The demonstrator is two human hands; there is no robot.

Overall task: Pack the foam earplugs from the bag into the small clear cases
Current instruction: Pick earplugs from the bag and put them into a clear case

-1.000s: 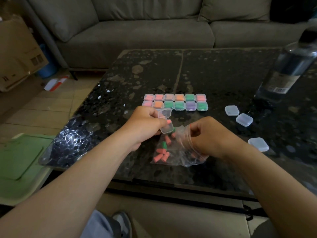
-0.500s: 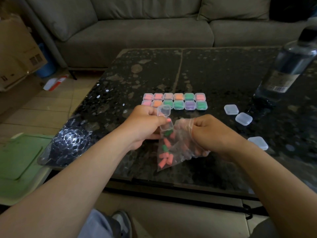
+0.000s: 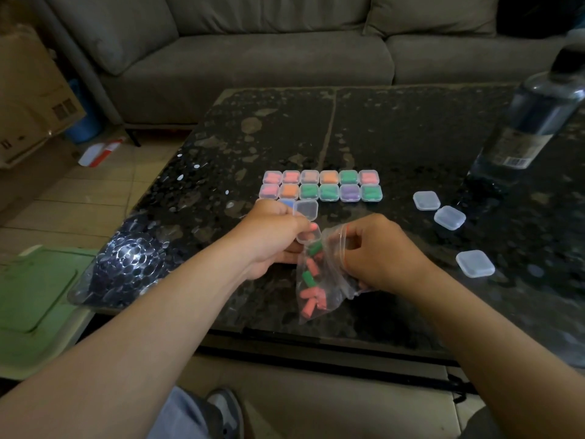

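Note:
My left hand [image 3: 274,233] grips a small clear case [image 3: 306,217] with its lid flipped up; a pink earplug shows at its rim. Right below it hangs a clear zip bag [image 3: 319,280] holding several pink and green foam earplugs [image 3: 311,304]. My right hand [image 3: 380,255] pinches the bag's upper edge and lifts it off the table. Two rows of shut, filled cases [image 3: 321,186] lie on the black table [image 3: 380,128] just beyond my hands, and a blue-filled case peeks out behind my left hand. Three empty shut cases [image 3: 449,217] lie to the right.
A large clear water bottle [image 3: 535,118] stands at the table's right. A shiny bubble-textured object [image 3: 123,264] sits on the near left corner. A grey sofa [image 3: 253,52] is behind the table, cardboard boxes [image 3: 31,90] and a green lid [image 3: 34,296] to the left.
My right hand has raised the bag from lying on the table to hanging upright, its earplugs sliding to the bottom. The left hand keeps the open case at the bag's mouth.

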